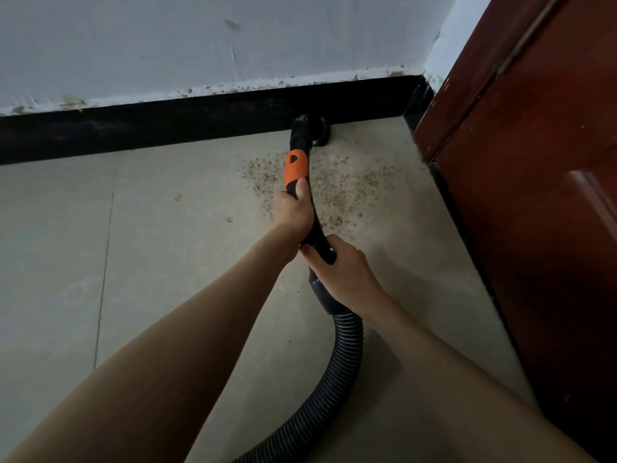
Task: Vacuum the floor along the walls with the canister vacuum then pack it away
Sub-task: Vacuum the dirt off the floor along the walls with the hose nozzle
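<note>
Hands (293, 208) on unlabelled vacuum wand (295, 168)

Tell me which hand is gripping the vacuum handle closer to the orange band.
The left hand: it grips the black vacuum handle just below the orange band, nearer the nozzle. The right hand holds lower, by the ribbed hose.

A wall (200, 38) fills the top of the frame, with a skirting (167, 125) along its foot. A door (534, 195) stands at right. The nozzle (310, 128) touches the skirting at upper centre. Debris (350, 188) lies on the floor (133, 245) below it. The hose (344, 362) trails to bottom centre.
</note>
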Available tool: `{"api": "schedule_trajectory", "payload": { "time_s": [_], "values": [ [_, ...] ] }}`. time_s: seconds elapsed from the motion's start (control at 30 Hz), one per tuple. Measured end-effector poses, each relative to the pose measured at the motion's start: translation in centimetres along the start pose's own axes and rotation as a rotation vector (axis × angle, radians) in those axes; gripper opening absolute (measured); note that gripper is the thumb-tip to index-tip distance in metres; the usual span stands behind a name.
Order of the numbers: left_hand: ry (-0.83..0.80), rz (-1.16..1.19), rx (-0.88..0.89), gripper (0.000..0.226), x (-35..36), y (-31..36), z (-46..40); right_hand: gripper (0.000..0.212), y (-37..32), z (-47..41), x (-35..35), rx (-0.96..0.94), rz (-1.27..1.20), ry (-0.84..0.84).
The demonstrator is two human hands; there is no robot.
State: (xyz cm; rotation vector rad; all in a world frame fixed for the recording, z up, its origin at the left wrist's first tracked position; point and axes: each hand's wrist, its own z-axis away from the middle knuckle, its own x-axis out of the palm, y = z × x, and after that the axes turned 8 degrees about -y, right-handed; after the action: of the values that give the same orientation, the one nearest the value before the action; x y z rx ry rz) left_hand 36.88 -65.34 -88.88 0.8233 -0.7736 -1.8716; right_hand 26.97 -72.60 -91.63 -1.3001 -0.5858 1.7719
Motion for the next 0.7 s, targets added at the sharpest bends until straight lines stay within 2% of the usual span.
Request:
{"api": "schedule_trajectory", "payload": {
  "time_s": [0.17,0.7],
  "values": [
    [-0.016,-0.035,0.032,0.05,2.4,0.9,-0.8,0.034,1.3,-0.3,-1.5,0.019,-0.059,0.054],
    [-0.105,-0.179,0.097,0.052,7.9,5.0,-2.9,0.03,3.0,-1.2,-5.9,0.092,-0.204,0.178]
  ]
}}
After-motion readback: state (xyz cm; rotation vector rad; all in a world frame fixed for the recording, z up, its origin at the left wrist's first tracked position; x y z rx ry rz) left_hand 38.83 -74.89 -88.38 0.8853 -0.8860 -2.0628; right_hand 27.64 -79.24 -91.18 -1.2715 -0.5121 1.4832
